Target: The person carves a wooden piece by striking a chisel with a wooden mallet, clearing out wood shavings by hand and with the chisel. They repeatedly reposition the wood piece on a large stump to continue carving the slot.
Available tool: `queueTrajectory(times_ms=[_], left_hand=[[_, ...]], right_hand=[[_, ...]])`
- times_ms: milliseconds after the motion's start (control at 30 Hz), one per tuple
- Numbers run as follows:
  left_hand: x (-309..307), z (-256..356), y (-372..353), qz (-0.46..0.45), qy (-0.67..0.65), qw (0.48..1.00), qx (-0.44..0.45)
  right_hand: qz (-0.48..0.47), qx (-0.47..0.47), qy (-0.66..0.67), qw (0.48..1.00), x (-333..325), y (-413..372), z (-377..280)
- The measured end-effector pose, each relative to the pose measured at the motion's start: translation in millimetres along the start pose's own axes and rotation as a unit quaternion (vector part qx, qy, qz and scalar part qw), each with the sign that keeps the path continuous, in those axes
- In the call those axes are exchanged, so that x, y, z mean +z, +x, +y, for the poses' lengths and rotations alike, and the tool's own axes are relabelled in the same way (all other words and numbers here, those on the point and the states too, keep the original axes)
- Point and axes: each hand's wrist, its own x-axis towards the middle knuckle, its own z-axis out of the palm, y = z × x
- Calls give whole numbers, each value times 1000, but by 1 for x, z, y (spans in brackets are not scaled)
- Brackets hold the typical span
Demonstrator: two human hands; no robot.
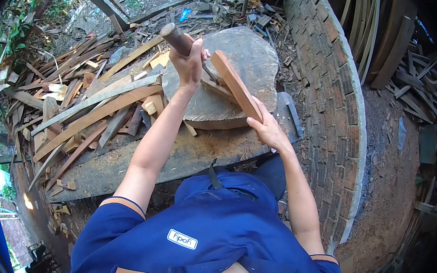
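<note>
My left hand [187, 67] is closed around the thick, round wooden handle [176, 39] of a tool. A narrow dark part of the tool shows past my fingers, but its working end is mostly hidden. My right hand [269, 126] grips the near end of a reddish-brown wooden strip [235, 82], which slants up and away to the left. Under both hands stands a broad round chopping block [205, 107] cut from a log. Another piece of wood [221, 91] lies on the block, partly covered by the strip.
Wood offcuts and long strips [95, 115] are heaped to the left of the block. A plank [116, 172] runs along its near side. To the right curves a low brick wall [330, 110], with more boards [389, 52] beyond it. A blue scrap [185, 14] lies behind.
</note>
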Motion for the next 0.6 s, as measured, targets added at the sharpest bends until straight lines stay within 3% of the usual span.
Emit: queueTrajectory(times_ms=[233, 600], left_hand=[[2, 0, 2, 24, -3, 1000, 9], [-1, -6, -5, 16, 22, 1000, 12]], right_hand=[[-15, 44, 68, 997, -2, -4, -13], [-39, 60, 43, 996, -5, -4, -17]])
